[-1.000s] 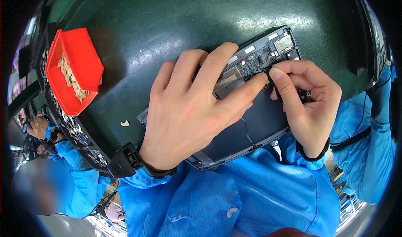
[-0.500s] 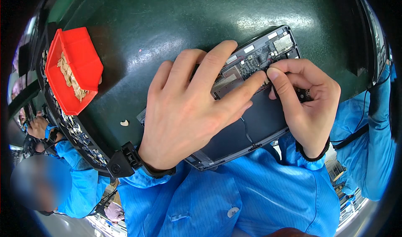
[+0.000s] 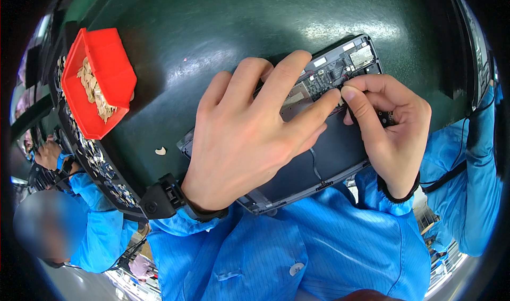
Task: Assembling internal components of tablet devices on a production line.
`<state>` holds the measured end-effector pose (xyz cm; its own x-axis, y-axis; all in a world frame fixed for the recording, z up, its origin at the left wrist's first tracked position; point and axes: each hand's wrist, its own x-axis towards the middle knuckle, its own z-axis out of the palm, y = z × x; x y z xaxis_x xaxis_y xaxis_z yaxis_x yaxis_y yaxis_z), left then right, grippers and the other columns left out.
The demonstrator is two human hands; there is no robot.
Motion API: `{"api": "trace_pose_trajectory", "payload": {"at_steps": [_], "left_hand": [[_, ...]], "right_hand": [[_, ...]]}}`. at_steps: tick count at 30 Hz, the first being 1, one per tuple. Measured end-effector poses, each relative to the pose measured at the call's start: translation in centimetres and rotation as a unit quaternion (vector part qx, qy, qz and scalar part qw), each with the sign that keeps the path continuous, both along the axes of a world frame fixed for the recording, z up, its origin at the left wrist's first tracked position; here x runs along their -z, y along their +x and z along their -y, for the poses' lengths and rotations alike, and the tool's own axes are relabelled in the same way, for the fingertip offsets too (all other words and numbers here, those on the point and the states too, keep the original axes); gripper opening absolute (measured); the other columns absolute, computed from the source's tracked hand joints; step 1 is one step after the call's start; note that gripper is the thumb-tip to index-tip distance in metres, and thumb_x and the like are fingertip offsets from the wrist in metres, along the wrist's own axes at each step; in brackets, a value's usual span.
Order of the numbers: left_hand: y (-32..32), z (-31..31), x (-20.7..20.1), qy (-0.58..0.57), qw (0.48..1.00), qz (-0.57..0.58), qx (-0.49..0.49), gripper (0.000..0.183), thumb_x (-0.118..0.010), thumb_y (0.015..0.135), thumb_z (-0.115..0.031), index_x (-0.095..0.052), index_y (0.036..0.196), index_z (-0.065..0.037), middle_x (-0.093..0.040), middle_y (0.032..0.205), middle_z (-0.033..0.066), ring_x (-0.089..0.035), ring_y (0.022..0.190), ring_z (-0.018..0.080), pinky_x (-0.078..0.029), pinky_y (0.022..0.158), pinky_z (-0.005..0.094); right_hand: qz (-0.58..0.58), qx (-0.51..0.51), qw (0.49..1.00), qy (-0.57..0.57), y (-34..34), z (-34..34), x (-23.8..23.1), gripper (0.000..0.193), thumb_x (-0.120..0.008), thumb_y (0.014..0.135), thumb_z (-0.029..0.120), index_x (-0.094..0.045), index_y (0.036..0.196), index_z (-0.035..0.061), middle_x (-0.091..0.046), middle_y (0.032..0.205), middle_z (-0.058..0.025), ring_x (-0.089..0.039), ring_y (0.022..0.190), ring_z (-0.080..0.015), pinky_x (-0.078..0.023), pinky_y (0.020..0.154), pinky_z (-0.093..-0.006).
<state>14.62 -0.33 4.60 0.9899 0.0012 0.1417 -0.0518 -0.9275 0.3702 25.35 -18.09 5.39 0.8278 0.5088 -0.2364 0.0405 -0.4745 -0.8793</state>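
A dark grey flat electronic device (image 3: 287, 183), its inside laid bare, lies aslant under my hands. Along its far side runs a circuit board (image 3: 320, 82) with chips, thin wires and a silvery plate. My left hand (image 3: 249, 123) spreads across the device's left part, fingers apart, its index fingertip down at the board's near edge. Touching that fingertip, my right hand (image 3: 393, 128) is closed in a pinch of thumb and index finger over the board. Whatever lies between those fingertips is too small or too hidden to make out. A thin dark cable (image 3: 314, 164) crosses the device's flat panel.
On the left, a red plastic bin (image 3: 118, 54) holds many small cream-coloured pieces (image 3: 95, 92). One similar piece (image 3: 160, 150) lies loose on the green tabletop (image 3: 212, 24). Beneath the bin is a black-edged strip (image 3: 101, 165) covered in small bits. A co-worker in blue (image 3: 98, 232) is at far left.
The view has shifted a little, so the bin and loose piece sit slightly farther right. My left hand has edged rightward over the device. The right hand keeps its pinch at the same spot.
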Motion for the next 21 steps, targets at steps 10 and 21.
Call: {"api": "trace_pose_trajectory", "payload": {"at_steps": [10, 21], "left_hand": [[-0.3, 1.9, -1.6, 0.057, 0.997, -0.035, -0.044, 0.053, -0.086, 0.075, -0.028, -0.076, 0.128, -0.031, -0.06, 0.145, 0.0021, -0.064, 0.114, 0.0261, -0.053, 0.089, 0.0388], [3.7, 4.0, 1.2, -0.225, 0.967, 0.101, 0.071, 0.027, -0.081, 0.086, -0.013, -0.077, 0.112, -0.006, -0.073, 0.091, 0.0079, -0.071, 0.089, 0.0256, -0.052, 0.074, 0.038]], "right_hand": [[-0.062, 0.08, 0.995, 0.016, 0.1, 0.9, -2.3, 0.025, -0.068, 0.103, 0.006, -0.064, 0.127, -0.0024, -0.074, 0.077, -0.0077, -0.064, 0.06, -0.0083, -0.047, 0.054, -0.0221], [-0.11, 0.063, 0.98, 0.151, 2.1, 4.5, -0.7, 0.032, -0.065, 0.106, 0.005, -0.06, 0.137, -0.0027, -0.073, 0.088, -0.0058, -0.061, 0.067, -0.0052, -0.048, 0.056, -0.0193]]}}
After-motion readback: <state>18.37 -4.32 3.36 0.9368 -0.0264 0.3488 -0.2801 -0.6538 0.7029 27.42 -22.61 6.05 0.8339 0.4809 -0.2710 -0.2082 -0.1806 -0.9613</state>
